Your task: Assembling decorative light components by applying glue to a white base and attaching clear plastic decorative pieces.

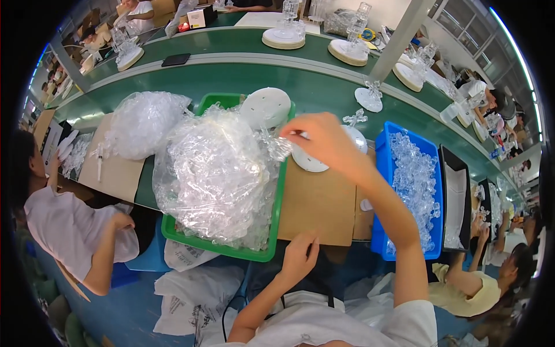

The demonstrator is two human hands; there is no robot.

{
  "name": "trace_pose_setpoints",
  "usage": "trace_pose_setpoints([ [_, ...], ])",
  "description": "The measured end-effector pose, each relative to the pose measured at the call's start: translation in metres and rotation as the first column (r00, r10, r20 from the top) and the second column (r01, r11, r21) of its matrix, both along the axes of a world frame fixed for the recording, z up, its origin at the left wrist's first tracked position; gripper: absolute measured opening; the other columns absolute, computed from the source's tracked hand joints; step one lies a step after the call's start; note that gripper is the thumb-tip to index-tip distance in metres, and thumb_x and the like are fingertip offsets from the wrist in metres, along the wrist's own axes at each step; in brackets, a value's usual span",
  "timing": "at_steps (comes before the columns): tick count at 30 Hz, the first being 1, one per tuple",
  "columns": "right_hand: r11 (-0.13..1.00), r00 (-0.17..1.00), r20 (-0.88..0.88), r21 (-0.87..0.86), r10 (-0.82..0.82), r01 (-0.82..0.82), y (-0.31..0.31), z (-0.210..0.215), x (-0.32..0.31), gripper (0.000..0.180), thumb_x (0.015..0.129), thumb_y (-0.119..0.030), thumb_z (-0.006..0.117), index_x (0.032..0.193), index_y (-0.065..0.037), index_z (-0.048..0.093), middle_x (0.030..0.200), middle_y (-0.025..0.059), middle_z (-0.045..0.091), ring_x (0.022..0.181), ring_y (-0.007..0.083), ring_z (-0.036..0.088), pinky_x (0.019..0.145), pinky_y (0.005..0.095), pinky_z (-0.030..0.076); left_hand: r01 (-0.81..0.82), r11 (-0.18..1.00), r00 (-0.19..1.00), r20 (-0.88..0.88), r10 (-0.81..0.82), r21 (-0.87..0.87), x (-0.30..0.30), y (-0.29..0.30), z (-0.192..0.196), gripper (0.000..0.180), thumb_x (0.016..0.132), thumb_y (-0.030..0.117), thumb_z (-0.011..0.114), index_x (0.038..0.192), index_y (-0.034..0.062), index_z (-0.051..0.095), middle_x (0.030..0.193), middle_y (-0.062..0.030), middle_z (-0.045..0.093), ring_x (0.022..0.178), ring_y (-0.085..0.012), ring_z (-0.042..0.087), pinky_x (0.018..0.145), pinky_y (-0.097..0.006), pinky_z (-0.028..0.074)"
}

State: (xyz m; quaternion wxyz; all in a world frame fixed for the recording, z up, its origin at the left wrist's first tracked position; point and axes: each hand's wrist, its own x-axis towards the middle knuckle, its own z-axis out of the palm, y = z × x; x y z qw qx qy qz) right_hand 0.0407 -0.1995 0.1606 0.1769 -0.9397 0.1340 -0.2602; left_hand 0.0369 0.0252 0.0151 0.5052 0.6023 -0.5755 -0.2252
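Note:
My right hand [324, 139] reaches in over the right edge of a green tray [272, 243]. Its fingers pinch a clear plastic piece [278, 148] with a branching, petal-like shape. Close beneath that hand, a white disc [311, 161] lies on a cardboard sheet [318, 202]. Low at the front edge of the cardboard is my left hand [299, 259], its fingers curled closed; anything inside them is hidden. A large clear bag [214, 168] of transparent parts fills the tray, and another white disc [266, 107] rests at its far right corner.
To the right stands a blue bin [381, 191] of small clear parts, beside a black tray [457, 202]. A second plastic bag [141, 124] sits at the left. Discs with clear stems [370, 98] stand along the green belt [324, 81]. People work on both sides.

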Motion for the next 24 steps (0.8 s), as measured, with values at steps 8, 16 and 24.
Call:
trace_pose_setpoints([
  [8,0.617,0.934,-0.218,0.705,-0.283,0.351,0.061,-0.017,-0.115,0.016,0.085,-0.011,0.064,0.094,0.001,0.067,0.081,0.0087,0.068,0.076,0.0135,0.065,0.067,0.0263,0.051,-0.026,0.977,0.526,-0.834,-0.166,-0.211,-0.013,-0.068,0.01,0.042,0.098,0.015,0.048,0.135,-0.001,0.036,0.116,-0.013,0.056,0.092,-0.017,0.06,0.074,-0.029,0.051],
  [16,0.422,0.819,-0.04,0.842,-0.572,0.336,0.071,-0.095,-0.118,0.021,0.084,-0.004,0.065,0.103,0.003,0.062,0.086,0.0055,0.068,0.079,0.0105,0.064,0.072,0.0237,0.051,0.048,0.998,0.669,-0.743,-0.001,0.042,-0.001,-0.103,-0.024,0.038,0.101,0.022,0.04,0.131,-0.0012,0.046,0.11,-0.0101,0.062,0.089,-0.0156,0.062,0.077,-0.026,0.051],
  [24,-0.226,0.685,0.092,0.905,-0.723,-0.36,0.046,-0.105,-0.126,0.028,0.092,-0.02,0.054,0.114,-0.003,0.057,0.106,0.0058,0.065,0.088,0.0175,0.065,0.073,0.0264,0.053,-0.231,0.969,0.828,0.54,0.151,0.083,0.039,-0.134,-0.053,0.045,0.09,0.021,0.053,0.133,0.0048,0.048,0.144,-0.0217,0.033,0.135,-0.041,0.026,0.108,-0.05,0.026],
])
